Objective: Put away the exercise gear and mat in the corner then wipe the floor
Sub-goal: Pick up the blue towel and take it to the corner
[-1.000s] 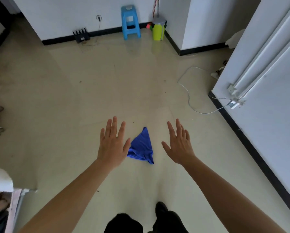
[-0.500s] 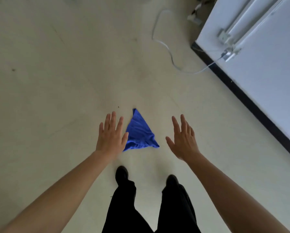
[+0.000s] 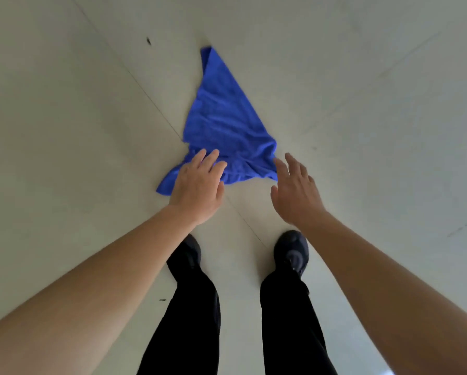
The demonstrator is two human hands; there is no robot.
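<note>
left hand point(image 3: 198, 189): empty, fingers straight and close together, palm down. It overlaps the near-left corner of the cloth. Whether it touches or hovers, I cannot tell.
blue cloth point(image 3: 224, 117): lies on the floor point(image 3: 64, 117) as a rumpled triangle. Its wide edge sits under and between the two hands, and its point runs away beyond the fingertips. Neither hand grips it.
right hand point(image 3: 294, 190): empty, fingers straight and slightly spread, palm turned inward. The fingertips are just beside the cloth's near-right corner; contact cannot be told.
step: my read is the floor-wipe stage, right at taking up the cloth. No exercise gear or mat is in frame, so the put-away half can't be confirmed from here.
next move: probably both hands go down onto the wide edge, then either bunch it or press it flat and push. The cloth looks limp and creased, so grabbing one corner would likely just drag a tail. Flat palms look like the better bet.
risk: the floor looks smooth, so the cloth may skid or fold under if only one side is loaded.
count hands: 2, both empty.
count cloth: 1.
count shoes: 2, both dark. The left shoe point(image 3: 191, 247) is behind the left wrist and the right shoe point(image 3: 293, 250) is behind the right wrist.
count trouser legs: 2, black.
count dark specks: 2. One point(image 3: 148, 41) is well beyond the left fingertips; the other is by the left forearm.
count tile seam: 1 clear long one point(image 3: 135, 77), passing under the cloth and between the hands.
</note>
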